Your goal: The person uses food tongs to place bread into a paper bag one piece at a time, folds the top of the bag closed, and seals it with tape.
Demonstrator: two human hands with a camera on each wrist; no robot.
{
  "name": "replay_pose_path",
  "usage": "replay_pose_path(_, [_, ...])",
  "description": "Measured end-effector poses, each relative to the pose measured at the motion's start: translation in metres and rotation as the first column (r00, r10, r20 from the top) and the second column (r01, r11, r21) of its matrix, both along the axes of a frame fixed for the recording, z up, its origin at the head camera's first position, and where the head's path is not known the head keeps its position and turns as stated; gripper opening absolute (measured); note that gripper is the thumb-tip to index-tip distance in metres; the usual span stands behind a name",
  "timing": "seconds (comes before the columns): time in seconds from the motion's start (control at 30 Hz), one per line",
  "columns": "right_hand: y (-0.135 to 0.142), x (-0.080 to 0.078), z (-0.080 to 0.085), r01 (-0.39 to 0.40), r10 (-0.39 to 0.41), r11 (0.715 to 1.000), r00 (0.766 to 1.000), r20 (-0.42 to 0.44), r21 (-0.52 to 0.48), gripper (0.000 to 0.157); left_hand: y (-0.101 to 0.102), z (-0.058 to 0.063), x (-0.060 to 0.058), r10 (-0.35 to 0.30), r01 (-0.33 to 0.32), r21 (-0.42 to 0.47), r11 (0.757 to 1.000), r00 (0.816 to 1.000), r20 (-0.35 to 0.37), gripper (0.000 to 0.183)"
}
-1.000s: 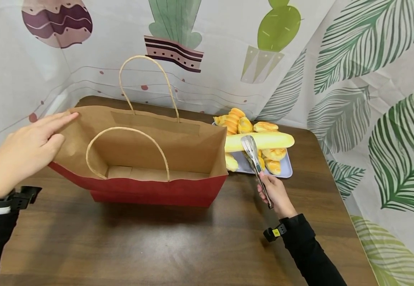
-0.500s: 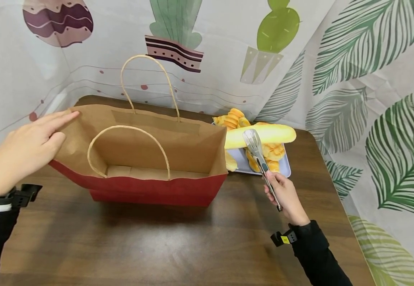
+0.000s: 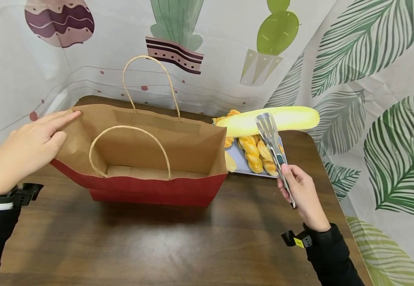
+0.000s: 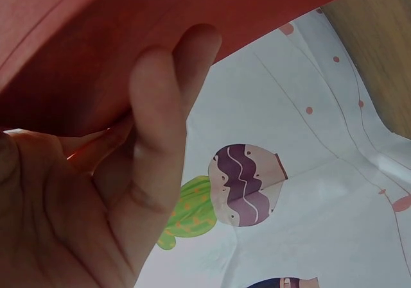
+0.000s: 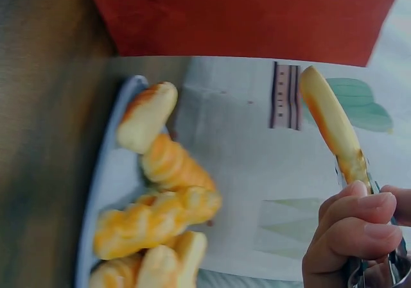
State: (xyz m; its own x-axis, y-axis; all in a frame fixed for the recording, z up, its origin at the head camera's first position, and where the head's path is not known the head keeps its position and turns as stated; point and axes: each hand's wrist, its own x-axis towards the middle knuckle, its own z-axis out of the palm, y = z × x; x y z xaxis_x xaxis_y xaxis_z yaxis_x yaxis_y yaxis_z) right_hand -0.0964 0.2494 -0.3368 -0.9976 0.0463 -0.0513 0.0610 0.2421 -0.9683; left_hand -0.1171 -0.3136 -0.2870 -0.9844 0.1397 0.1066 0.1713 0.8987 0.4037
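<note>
A large paper bag (image 3: 149, 190), red outside and brown inside, stands upright with its mouth spread and two twisted handles up. At its left edge my left hand (image 3: 33, 145) grips the rim; in the left wrist view, fingers (image 4: 157, 102) lie against the red outside. My right hand (image 3: 300, 190) holds metal tongs (image 3: 273, 139), whose tips grip a long pale baguette (image 3: 292, 118). The baguette is raised above a tray (image 3: 240, 163) of breads, its left end hidden behind the bag. In the right wrist view the baguette (image 5: 331, 115) angles up from the tongs.
Several small breads, among them a twisted bread (image 3: 251, 155), lie on the pale lavender tray, which the bag partly hides. Bag and tray stand on a brown wooden table (image 3: 149, 250). A printed cloth (image 3: 221, 31) hangs behind the table.
My right hand has moved right, and the tongs have lifted the baguette up off the breads, uncovering more of the tray. The left hand and the bag have stayed nearly still.
</note>
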Motion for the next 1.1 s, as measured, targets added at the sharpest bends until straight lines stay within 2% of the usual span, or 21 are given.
replay_pose_path(0.3, [-0.003, 0.010, 0.023, -0.012, 0.008, 0.997, 0.998, -0.063, -0.072, 0.026, 0.000, 0.000, 0.001, -0.002, 0.002, 0.001, 1.000, 1.000, 0.004, 0.057])
replay_pose_path(0.6, [-0.022, 0.023, 0.041, -0.104, 0.094, 0.992, 0.987, -0.134, -0.073, 0.024, 0.001, 0.000, 0.000, -0.005, 0.005, 0.012, 1.000, 1.000, -0.014, 0.057])
replay_pose_path(0.73, [-0.035, 0.025, 0.046, -0.161, 0.156, 0.987, 0.974, -0.161, -0.014, 0.023, 0.000, -0.001, 0.001, 0.000, 0.000, 0.012, 1.000, 1.000, -0.015, 0.058])
replay_pose_path(0.87, [-0.045, 0.025, 0.050, -0.206, 0.224, 0.972, 0.954, -0.198, 0.111, 0.019, -0.001, -0.002, 0.001, -0.005, 0.005, 0.013, 1.000, 1.000, -0.012, 0.057])
replay_pose_path(0.97, [-0.050, 0.025, 0.053, -0.206, 0.255, 0.951, 0.944, -0.209, 0.231, 0.015, -0.001, -0.002, 0.001, -0.007, 0.007, 0.012, 1.000, 1.000, -0.014, 0.057])
replay_pose_path(1.1, [-0.054, 0.023, 0.057, -0.204, 0.281, 0.916, 0.940, -0.192, 0.345, 0.013, 0.000, -0.001, 0.002, -0.007, 0.007, 0.013, 1.000, 1.000, -0.016, 0.058])
